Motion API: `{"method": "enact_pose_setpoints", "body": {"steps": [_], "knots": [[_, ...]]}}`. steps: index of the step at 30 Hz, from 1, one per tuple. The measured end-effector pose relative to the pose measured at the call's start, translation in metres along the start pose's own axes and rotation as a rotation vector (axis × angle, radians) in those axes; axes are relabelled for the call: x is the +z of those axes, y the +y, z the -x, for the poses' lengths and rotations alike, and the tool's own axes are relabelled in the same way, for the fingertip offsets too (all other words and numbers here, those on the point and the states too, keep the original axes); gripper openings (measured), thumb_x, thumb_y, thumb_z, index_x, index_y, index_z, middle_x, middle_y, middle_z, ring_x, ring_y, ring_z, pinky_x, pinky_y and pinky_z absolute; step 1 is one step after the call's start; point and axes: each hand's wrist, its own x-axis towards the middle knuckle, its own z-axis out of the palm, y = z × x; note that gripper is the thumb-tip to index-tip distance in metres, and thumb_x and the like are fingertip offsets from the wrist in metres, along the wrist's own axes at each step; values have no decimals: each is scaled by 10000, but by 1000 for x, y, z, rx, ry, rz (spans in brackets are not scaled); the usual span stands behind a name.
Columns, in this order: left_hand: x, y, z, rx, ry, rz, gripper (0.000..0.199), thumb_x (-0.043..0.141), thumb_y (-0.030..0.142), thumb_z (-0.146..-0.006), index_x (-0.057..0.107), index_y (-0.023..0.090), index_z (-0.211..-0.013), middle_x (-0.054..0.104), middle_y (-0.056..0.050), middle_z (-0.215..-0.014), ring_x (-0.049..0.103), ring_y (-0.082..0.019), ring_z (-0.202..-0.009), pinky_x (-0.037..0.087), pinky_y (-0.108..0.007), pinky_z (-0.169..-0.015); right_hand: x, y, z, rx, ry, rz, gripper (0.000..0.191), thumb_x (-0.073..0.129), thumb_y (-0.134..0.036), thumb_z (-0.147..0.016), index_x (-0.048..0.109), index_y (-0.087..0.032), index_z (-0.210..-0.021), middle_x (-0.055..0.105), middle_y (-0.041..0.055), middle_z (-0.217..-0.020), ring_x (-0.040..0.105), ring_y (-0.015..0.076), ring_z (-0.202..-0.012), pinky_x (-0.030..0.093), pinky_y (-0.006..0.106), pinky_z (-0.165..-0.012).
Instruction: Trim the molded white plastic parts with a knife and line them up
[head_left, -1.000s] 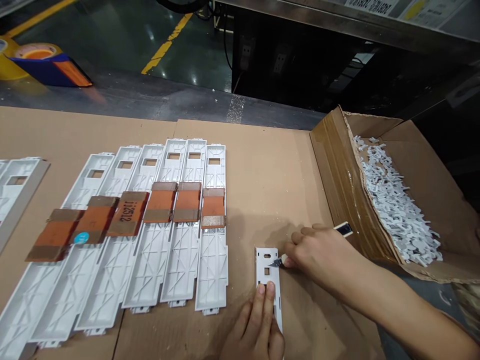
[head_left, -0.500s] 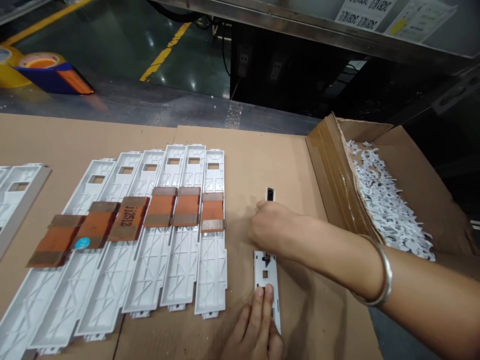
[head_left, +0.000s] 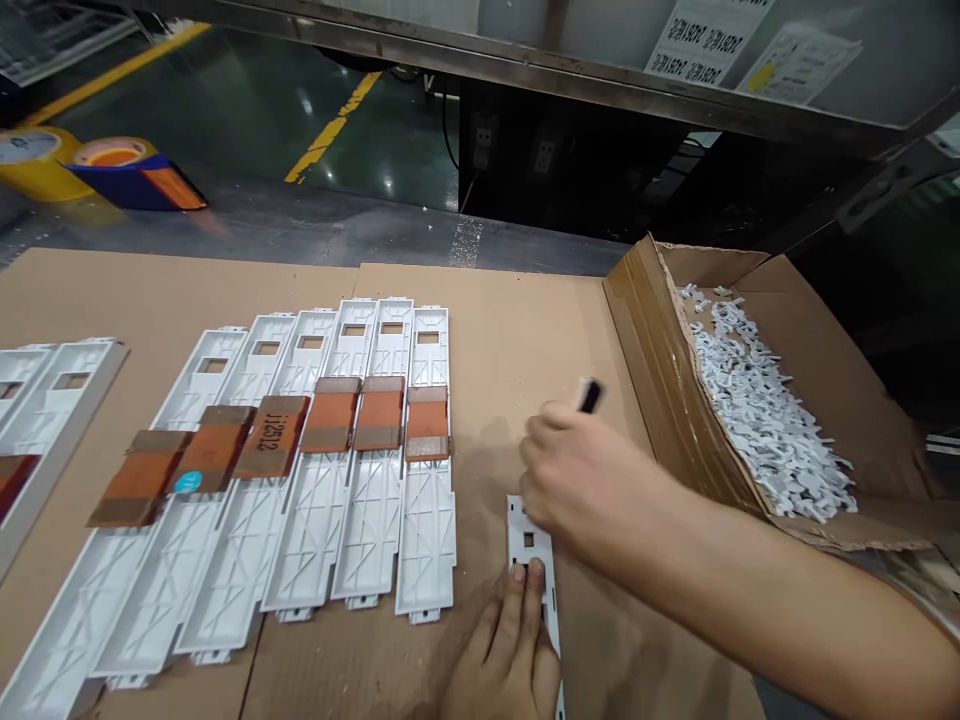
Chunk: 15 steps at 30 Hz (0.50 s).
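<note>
White plastic panel (head_left: 529,540) — left hand (head_left: 504,652) pins its lower end flat, right hand (head_left: 581,475) above it clamped round a black-ended utility knife (head_left: 591,396).

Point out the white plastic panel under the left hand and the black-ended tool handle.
White plastic panel (head_left: 538,548): head view, beside its square hole.
Black-ended tool handle (head_left: 591,396): head view, on the black end.

The left hand (head_left: 504,650) lies low and flat, with its fingers (head_left: 526,590) stretched forward and pressing down. The right hand (head_left: 577,470) is curled closed just beyond it — the fingers turn to the left — and the bare right forearm (head_left: 765,600) comes across from the lower right.
</note>
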Motion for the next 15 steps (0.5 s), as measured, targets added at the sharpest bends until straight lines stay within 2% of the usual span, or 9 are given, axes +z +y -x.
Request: {"method": "enact_pose_setpoints", "body": {"steps": [2, 4, 8, 11, 15], "knots": [[-2, -1, 1, 17, -30, 8, 233, 372, 74, -788, 589, 133, -730, 640, -143, -1101, 542, -264, -1095, 350, -331, -907, 5, 7, 26, 165, 31, 25, 124, 664, -142, -702, 604, -200, -610, 568, 21, -578, 484, 162, -571, 265, 291, -566], [-3, -3, 2, 31, -52, 23, 236, 371, 84, -795, 605, 112, -787, 615, -159, -1148, 523, -276, -1125, 356, -336, -912, 21, 6, 50, 336, 108, -32, 133, 599, -200, -789, 600, -200, -656, 558, 18, -589, 496, 167, -571, 256, 293, -562], [-6, -5, 3, 70, -88, 20, 271, 364, 97, -806, 616, 64, -900, 549, -190, -1239, 500, -291, -1153, 366, -335, -912, 72, -24, 80, 577, 97, -320, 214, 480, -319, -899, 591, -205, -755, 583, 16, -669, 554, 174, -609, 318, 283, -563], [-7, -5, 2, 84, -106, 8, 284, 345, 95, -818, 620, 58, -878, 572, -189, -1206, 493, -295, -1159, 373, -328, -899, 100, -53, 89, 661, 116, -505, 232, 377, -310, -948, 580, -220, -878, 619, 15, -761, 601, 174, -698, 374, 268, -589], [-7, -4, 2, 80, -130, -1, 294, 335, 84, -819, 617, 66, -899, 570, -189, -1210, 479, -292, -1175, 362, -330, -893, 110, -77, 89, 713, 169, -533, 312, 295, -349, -968, 577, -237, -895, 634, 16, -789, 620, 183, -684, 387, 270, -542]]}}
